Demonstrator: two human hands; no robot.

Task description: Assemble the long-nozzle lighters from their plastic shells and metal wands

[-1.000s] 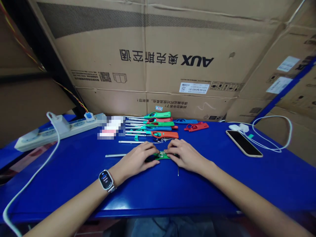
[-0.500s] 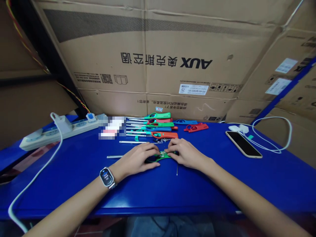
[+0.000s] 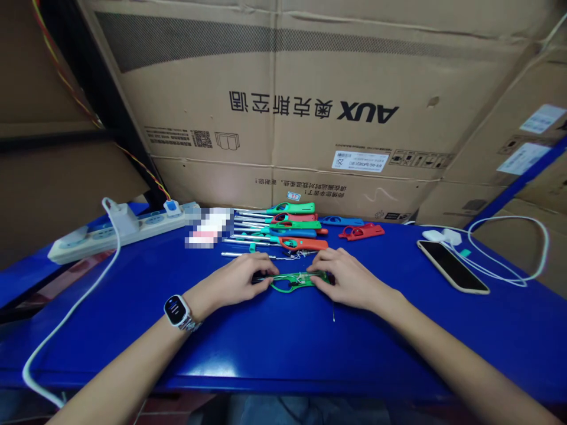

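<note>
An opened green long-nose lighter (image 3: 287,283) lies on the blue table, its inner parts and a pale wire showing. My left hand (image 3: 241,278) pinches its nozzle end between thumb and fingers. My right hand (image 3: 348,277) is closed on the handle end and hides part of it. Just below the right fingertips is a thin metal pin (image 3: 333,313). Beyond my hands lie a loose metal tube (image 3: 237,255), a small white-wired part (image 3: 297,255), and several whole long-nose lighters, with an orange one (image 3: 305,244) nearest.
A red shell half (image 3: 362,231) and a blue one (image 3: 339,221) lie behind my right hand. At the right are a phone (image 3: 454,267) and a looped white cable (image 3: 546,248). A power strip (image 3: 128,230) stands at the left; a large cardboard box (image 3: 283,77) walls off the back.
My left hand has drawn left, from the lighter's middle to its nozzle end, uncovering the green trigger loop. My right hand has shifted slightly along the handle. The view has turned a little.
</note>
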